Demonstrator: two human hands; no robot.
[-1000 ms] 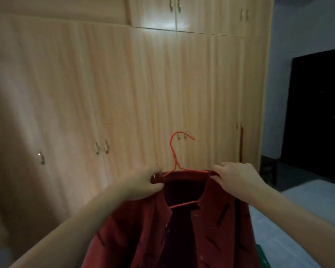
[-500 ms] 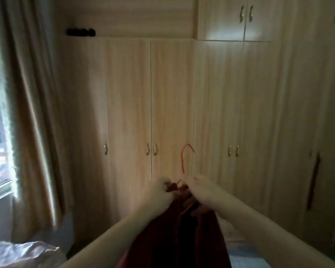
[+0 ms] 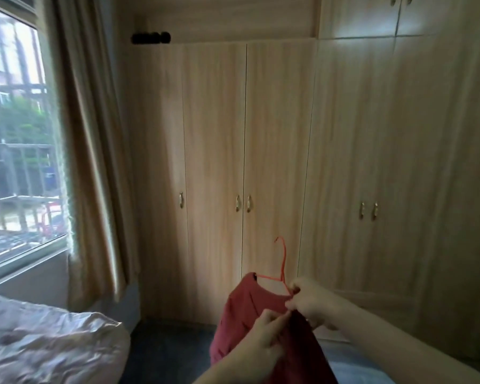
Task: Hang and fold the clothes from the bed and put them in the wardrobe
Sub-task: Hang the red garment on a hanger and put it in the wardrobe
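Observation:
A dark red shirt (image 3: 241,311) hangs on a thin red hanger (image 3: 281,261), whose hook points up in front of me. My right hand (image 3: 309,302) grips the hanger and the shirt's collar at the right shoulder. My left hand (image 3: 263,332) pinches the shirt's front edge just below it, fingertips touching the right hand. The light wooden wardrobe (image 3: 214,134) stands straight ahead with all its doors closed. The bed (image 3: 39,342), covered in pale crumpled bedding, lies at the lower left.
A window (image 3: 14,134) with a beige curtain (image 3: 89,162) fills the left side. Paired metal handles (image 3: 243,203) sit at mid-height on the wardrobe doors. Dark floor (image 3: 164,345) runs between the bed and the wardrobe. A small dark object (image 3: 150,37) rests on the wardrobe's lower top.
My view has swung left, from the right wardrobe doors to the window corner. My hands moved from the shirt's two shoulders to close together at its front, and the shirt now hangs narrower.

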